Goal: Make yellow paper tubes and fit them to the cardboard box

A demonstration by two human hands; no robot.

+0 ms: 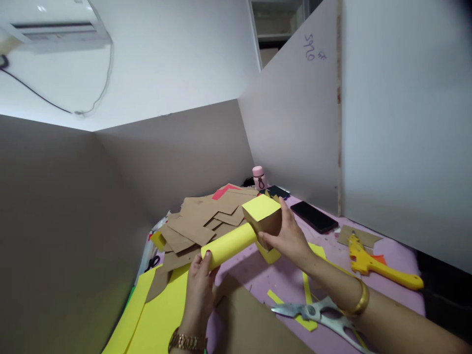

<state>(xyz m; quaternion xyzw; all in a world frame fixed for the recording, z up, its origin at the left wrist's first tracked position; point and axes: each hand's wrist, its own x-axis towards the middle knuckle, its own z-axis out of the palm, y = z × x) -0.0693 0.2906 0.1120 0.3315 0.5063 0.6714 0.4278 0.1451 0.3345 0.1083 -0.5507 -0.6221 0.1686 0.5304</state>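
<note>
My left hand (201, 285) grips the near end of a yellow paper tube (228, 246). My right hand (289, 236) holds a cardboard box (269, 225) with a yellow top, thumb on its near side and fingers at its right. The tube's far end meets the left side of the box; whether they are joined cannot be told. Below the box is another yellow piece (271, 255). Beneath my right forearm lie grey-handled scissors (317, 312) over yellow paper strips (306, 322).
Cardboard pieces (195, 216) are heaped at the back left, yellow sheets (158, 314) at the front left. A phone (314, 216), a yellow glue gun (379, 265) and a pink bottle (259, 178) stand or lie to the right and back. Partition panels (295, 113) surround the table.
</note>
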